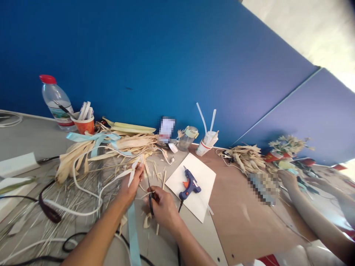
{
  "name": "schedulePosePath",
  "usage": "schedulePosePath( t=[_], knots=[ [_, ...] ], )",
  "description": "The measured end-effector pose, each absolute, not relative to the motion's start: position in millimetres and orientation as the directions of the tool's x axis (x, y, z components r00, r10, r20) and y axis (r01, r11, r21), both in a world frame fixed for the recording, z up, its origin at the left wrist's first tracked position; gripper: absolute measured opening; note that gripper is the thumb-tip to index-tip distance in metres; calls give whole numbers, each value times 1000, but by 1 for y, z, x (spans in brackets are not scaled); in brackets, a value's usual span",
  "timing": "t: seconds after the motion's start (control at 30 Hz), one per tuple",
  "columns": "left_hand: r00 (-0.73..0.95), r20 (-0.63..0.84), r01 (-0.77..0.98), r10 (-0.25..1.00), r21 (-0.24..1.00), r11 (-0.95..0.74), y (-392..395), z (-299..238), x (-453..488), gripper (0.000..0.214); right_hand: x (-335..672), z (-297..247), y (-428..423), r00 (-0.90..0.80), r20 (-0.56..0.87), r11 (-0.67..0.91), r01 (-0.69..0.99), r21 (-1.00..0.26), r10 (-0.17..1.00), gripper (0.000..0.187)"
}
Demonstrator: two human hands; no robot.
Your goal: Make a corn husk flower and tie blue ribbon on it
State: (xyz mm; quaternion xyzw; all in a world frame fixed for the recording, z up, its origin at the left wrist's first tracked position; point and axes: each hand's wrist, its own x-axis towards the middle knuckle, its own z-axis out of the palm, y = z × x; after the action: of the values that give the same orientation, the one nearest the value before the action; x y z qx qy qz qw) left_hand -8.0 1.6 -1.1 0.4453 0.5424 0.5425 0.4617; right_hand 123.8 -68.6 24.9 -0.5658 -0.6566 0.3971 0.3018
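In the head view my left hand (pixel 135 180) is closed, pinching a pale white strip (pixel 133 172) that looks like corn husk or paper; its exact kind is unclear. My right hand (pixel 164 205) is wrapped round the black handles of a pair of scissors (pixel 151 202), the blades pointing up, close by the left hand's fingertips. Dried corn husks (pixel 111 146) lie in a bundle beyond my hands, with a light blue ribbon (pixel 95 138) over them. To the right of my right hand, a blue glue gun (pixel 189 186) rests on a white board (pixel 203 201).
A water bottle (pixel 57 105) and an orange cup (pixel 84 125) stand at the back left. A phone (pixel 166 129), a clear jar (pixel 188 138) and a paper cup (pixel 203 147) line the blue partition (pixel 166 55). Cables and thin wires cover the left side. Another person's arm (pixel 299 203) reaches in at right.
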Motion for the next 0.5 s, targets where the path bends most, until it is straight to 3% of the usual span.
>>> schedulePosePath(
  t=[0.27,0.5],
  knots=[
    [-170,38,-105,985,993,-56,0,-3,-8,35,123,26,-70,-162,-73,17,490,-872,984,18],
    [-85,60,84,995,995,-53,-1,-1,-13,40,121,18,-68,-164,-60,14,420,-908,985,25]
  ],
)
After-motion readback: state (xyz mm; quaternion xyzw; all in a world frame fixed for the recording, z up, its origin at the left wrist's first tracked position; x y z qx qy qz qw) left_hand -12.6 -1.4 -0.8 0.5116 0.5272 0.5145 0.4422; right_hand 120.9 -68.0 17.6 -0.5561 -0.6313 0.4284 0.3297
